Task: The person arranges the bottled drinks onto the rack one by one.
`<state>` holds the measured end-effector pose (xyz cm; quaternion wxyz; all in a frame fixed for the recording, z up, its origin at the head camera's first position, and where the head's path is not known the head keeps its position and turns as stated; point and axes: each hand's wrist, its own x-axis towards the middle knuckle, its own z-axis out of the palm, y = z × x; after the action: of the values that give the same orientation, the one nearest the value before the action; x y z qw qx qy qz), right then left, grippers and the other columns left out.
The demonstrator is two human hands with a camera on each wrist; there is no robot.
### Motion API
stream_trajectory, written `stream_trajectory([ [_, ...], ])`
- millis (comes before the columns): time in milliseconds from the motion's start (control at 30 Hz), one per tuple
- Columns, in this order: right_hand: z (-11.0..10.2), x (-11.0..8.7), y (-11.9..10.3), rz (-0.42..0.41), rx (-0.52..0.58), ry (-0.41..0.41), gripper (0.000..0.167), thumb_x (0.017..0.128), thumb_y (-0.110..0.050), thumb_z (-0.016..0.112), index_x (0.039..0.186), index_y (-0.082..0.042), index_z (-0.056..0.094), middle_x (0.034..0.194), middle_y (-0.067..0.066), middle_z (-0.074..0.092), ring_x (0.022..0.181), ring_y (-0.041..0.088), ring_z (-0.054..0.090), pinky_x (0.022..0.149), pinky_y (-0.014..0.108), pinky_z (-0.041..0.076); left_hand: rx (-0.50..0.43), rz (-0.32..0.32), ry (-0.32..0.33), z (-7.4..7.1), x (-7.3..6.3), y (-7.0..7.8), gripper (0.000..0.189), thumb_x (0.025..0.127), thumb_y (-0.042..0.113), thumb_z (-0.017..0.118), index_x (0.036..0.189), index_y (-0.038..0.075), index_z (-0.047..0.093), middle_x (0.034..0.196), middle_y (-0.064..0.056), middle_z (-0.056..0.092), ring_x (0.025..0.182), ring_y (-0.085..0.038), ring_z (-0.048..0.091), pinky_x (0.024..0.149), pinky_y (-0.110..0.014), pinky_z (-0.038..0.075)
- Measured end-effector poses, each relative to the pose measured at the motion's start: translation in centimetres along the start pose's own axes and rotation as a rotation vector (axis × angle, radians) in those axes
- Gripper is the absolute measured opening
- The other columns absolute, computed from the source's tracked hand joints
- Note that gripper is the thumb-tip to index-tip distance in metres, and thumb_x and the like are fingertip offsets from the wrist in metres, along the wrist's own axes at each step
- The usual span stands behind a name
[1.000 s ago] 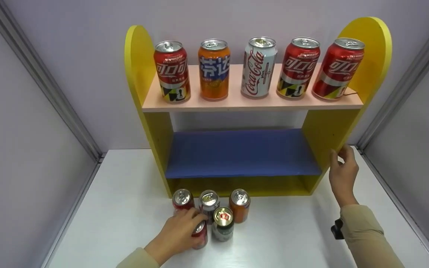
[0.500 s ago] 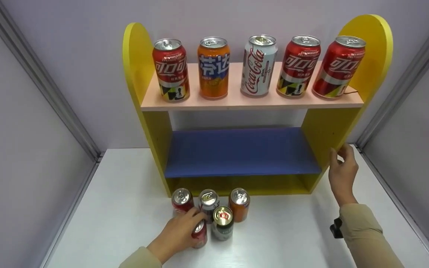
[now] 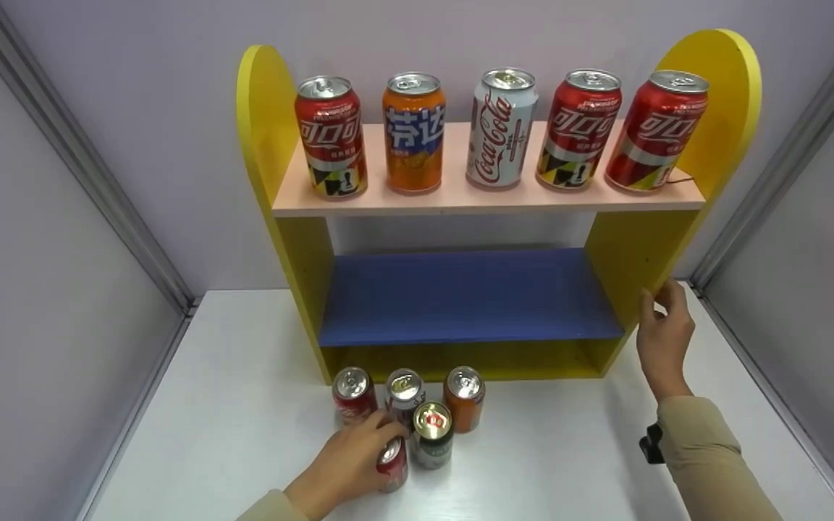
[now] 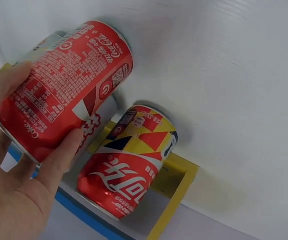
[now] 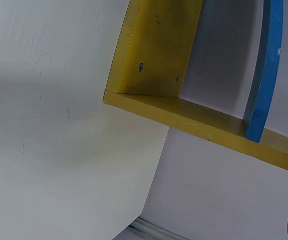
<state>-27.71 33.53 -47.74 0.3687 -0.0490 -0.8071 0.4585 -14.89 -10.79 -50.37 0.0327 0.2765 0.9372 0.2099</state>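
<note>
My left hand [image 3: 350, 457] grips a red Coca-Cola can [image 4: 66, 90] near the table's front, thumb and fingers around its sides; I cannot tell whether its base touches the table. Behind it stands another red cola can [image 3: 353, 394]. To the right are a silver can [image 3: 404, 398], a green-and-silver can with a gold lid [image 3: 433, 438] and an orange can [image 3: 465, 401]. At the far right, my right hand [image 3: 664, 340] holds the front edge of the shelf unit's yellow side panel [image 3: 630, 250]; in the right wrist view only a sliver of that hand shows.
On the pink top shelf [image 3: 453, 206] several cans stand in a row: red cola cans [image 3: 580, 134], an orange Fanta can [image 3: 415, 137] and a white Coca-Cola can [image 3: 502, 134]. Below lies a blue shelf [image 3: 471, 297]. Grey walls [image 3: 48, 289] flank the white table [image 3: 547, 463].
My left hand has shifted slightly right and toward me with the red can, leaving more of the can behind it visible. The right hand keeps its place on the side panel.
</note>
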Motion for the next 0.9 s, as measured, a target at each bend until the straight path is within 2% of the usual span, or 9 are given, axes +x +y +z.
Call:
stream_trajectory([
  [100, 0.0, 0.0, 0.0, -0.004, 0.004, 0.0, 0.034, 0.103, -0.016, 0.053, 0.133, 0.0, 0.053, 0.118, 0.011, 0.062, 0.11, 0.018, 0.059, 0.079, 0.012, 0.046, 0.005, 0.02, 0.008, -0.6, -0.2, 0.4, 0.055, 0.065, 0.016, 0.091, 0.115, 0.017, 0.067, 0.115, -0.001, 0.059, 0.104, -0.029, 0.062, 0.084, -0.049, 0.055],
  [200, 0.0, 0.0, 0.1, -0.002, 0.009, 0.0, 0.034, 0.103, -0.016, 0.054, 0.133, 0.0, 0.053, 0.118, 0.011, 0.062, 0.109, 0.012, 0.058, 0.079, 0.012, 0.046, 0.016, 0.035, 0.008, -1.7, -0.3, 1.0, 0.055, 0.064, 0.014, 0.09, 0.114, 0.018, 0.067, 0.116, 0.0, 0.059, 0.105, -0.028, 0.062, 0.085, -0.049, 0.055],
  [300, -0.1, 0.0, 0.1, -0.005, 0.014, -0.003, 0.034, 0.103, -0.016, 0.054, 0.133, 0.001, 0.053, 0.118, 0.011, 0.062, 0.107, 0.008, 0.057, 0.079, 0.012, 0.046, 0.027, 0.039, -0.004, -3.2, -0.5, 1.8, 0.055, 0.064, 0.013, 0.09, 0.114, 0.019, 0.067, 0.116, 0.001, 0.058, 0.106, -0.028, 0.061, 0.085, -0.05, 0.054],
  [400, -0.1, 0.0, 0.1, -0.014, 0.015, -0.006, 0.035, 0.103, -0.015, 0.054, 0.133, 0.002, 0.053, 0.118, 0.012, 0.062, 0.107, 0.011, 0.058, 0.078, 0.012, 0.046, 0.039, 0.041, -0.017, -5.0, -0.7, 2.6, 0.054, 0.064, 0.014, 0.09, 0.113, 0.019, 0.067, 0.114, 0.002, 0.058, 0.103, -0.027, 0.061, 0.083, -0.049, 0.055],
  [533, -0.1, 0.0, 0.1, -0.013, 0.01, -0.006, 0.034, 0.103, -0.015, 0.054, 0.133, 0.001, 0.053, 0.118, 0.011, 0.062, 0.107, 0.011, 0.058, 0.078, 0.012, 0.046, 0.052, 0.064, 0.014, -7.4, -0.6, 3.4, 0.054, 0.065, 0.012, 0.089, 0.114, 0.019, 0.067, 0.114, 0.002, 0.059, 0.101, -0.024, 0.061, 0.078, -0.047, 0.056],
  [633, -0.1, 0.0, 0.1, -0.004, 0.013, -0.005, 0.034, 0.103, -0.015, 0.054, 0.133, 0.0, 0.053, 0.119, 0.011, 0.062, 0.108, 0.009, 0.058, 0.079, 0.012, 0.046, 0.057, 0.082, 0.063, -9.0, -0.2, 3.5, 0.056, 0.065, 0.01, 0.088, 0.117, 0.018, 0.067, 0.116, 0.002, 0.06, 0.101, -0.025, 0.062, 0.077, -0.046, 0.057],
  [700, -0.1, -0.1, 0.1, -0.009, 0.012, -0.005, 0.034, 0.103, -0.015, 0.054, 0.133, 0.0, 0.053, 0.119, 0.012, 0.062, 0.11, 0.012, 0.058, 0.08, 0.011, 0.047, 0.061, 0.081, 0.091, -10.0, 0.4, 3.4, 0.056, 0.067, 0.011, 0.088, 0.118, 0.017, 0.067, 0.116, 0.001, 0.06, 0.102, -0.025, 0.062, 0.078, -0.046, 0.056],
  [800, 0.0, -0.1, 0.2, -0.021, 0.024, -0.006, 0.034, 0.103, -0.014, 0.053, 0.133, 0.001, 0.053, 0.118, 0.014, 0.062, 0.111, 0.021, 0.059, 0.08, 0.011, 0.047, 0.063, 0.063, 0.119, -11.2, 1.4, 2.9, 0.056, 0.068, 0.013, 0.089, 0.119, 0.017, 0.067, 0.116, 0.0, 0.06, 0.101, -0.027, 0.062, 0.081, -0.047, 0.055],
  [900, 0.0, 0.0, 0.3, -0.022, 0.028, -0.005, 0.033, 0.103, -0.015, 0.053, 0.132, 0.001, 0.053, 0.117, 0.013, 0.062, 0.111, 0.02, 0.059, 0.079, 0.011, 0.047, 0.062, 0.034, 0.14, -12.2, 2.6, 2.4, 0.056, 0.068, 0.012, 0.088, 0.119, 0.018, 0.067, 0.117, 0.0, 0.06, 0.102, -0.028, 0.063, 0.085, -0.048, 0.053],
])
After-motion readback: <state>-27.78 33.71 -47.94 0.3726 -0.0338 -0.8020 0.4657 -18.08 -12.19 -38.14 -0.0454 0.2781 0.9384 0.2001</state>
